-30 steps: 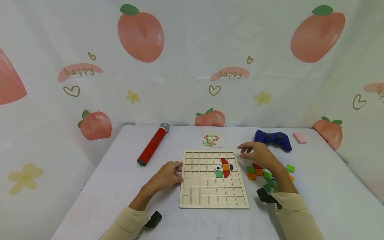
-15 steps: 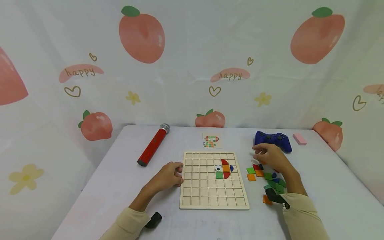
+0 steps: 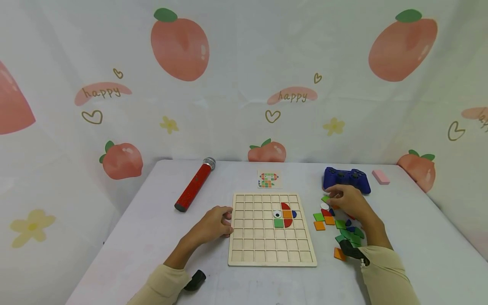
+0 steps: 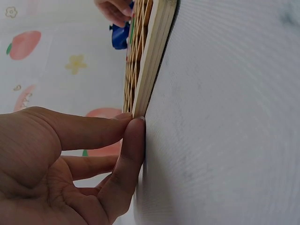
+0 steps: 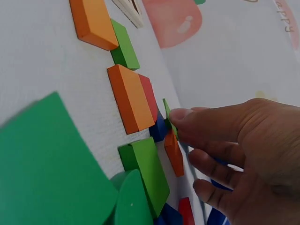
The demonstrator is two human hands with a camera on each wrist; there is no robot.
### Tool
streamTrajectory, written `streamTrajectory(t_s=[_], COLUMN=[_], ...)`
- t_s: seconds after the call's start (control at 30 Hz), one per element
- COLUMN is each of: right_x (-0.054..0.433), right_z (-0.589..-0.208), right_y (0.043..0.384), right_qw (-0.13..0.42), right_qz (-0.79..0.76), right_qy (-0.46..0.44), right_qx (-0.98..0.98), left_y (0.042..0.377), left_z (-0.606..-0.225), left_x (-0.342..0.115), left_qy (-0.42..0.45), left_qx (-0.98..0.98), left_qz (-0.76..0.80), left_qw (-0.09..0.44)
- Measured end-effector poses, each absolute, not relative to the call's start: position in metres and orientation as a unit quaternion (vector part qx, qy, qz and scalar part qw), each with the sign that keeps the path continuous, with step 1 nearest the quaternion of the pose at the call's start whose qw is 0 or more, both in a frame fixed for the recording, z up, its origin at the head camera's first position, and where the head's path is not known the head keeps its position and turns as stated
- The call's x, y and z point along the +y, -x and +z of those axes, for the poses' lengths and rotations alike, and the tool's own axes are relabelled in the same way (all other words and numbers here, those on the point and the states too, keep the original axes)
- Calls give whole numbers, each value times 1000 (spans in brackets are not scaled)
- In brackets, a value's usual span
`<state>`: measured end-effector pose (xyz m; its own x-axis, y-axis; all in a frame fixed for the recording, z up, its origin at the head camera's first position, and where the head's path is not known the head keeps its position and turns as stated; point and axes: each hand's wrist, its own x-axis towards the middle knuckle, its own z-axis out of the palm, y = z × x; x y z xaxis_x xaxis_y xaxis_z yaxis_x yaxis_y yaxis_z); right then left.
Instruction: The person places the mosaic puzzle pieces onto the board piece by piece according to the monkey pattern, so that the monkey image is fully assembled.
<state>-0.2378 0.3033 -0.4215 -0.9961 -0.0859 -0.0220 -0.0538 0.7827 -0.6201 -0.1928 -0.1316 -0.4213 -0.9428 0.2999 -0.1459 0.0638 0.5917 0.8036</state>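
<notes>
An orange tile (image 3: 339, 254) lies nearest me on the tabletop (image 3: 152, 237), just off the right side of the wooden grid board (image 3: 249, 245), by its near corner. My left hand (image 3: 211, 224) comes in from the board's left, thumb and finger pinching that edge. Within the board, right of its middle and toward the far rows, sit a few set pieces, among them an orange square (image 3: 287, 214) and a round eye piece (image 3: 277, 214). To the board's right spread the loose tiles (image 3: 340, 224), farther off along that side than the orange one. Past most of them, my right hand (image 3: 348, 201) narrows thumb and fingers on a light green tile (image 3: 325, 198). What matters most, I judge, is that this tile lies right of the board, level with its far row and between board and hand. It looks square, with no clear long axis, and my right hand is the nearer. That arm reaches forward, thumb side toward the board, the other fingers loosely bent. Beyond the board's far edge lies a picture card (image 3: 270, 179); beyond its far right corner, a blue game controller (image 3: 348, 176).
</notes>
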Motion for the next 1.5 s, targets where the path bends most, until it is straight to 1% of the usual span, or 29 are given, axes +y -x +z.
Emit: streamTrajectory(t_s=[0.3,0.97,1.23,1.5], right_x=[304,302,302,301], right_z=[-426,-422,-425,-423], right_y=[239,239,241,241], right_qw=[18,39,32,46], right_qz=[-322,-306,-301,-297], right_qy=[35,18,17,18], right_qx=[946,951,953,954], left_y=[192,192,192,191], left_z=[-422,-421,-421,-422], left_x=[-132,-132,-131,-132], left_qy=[-100,-96,-99,-100], left_qx=[881,879,880,879], left_qz=[442,447,445,446], left_qw=[133,137,137,137])
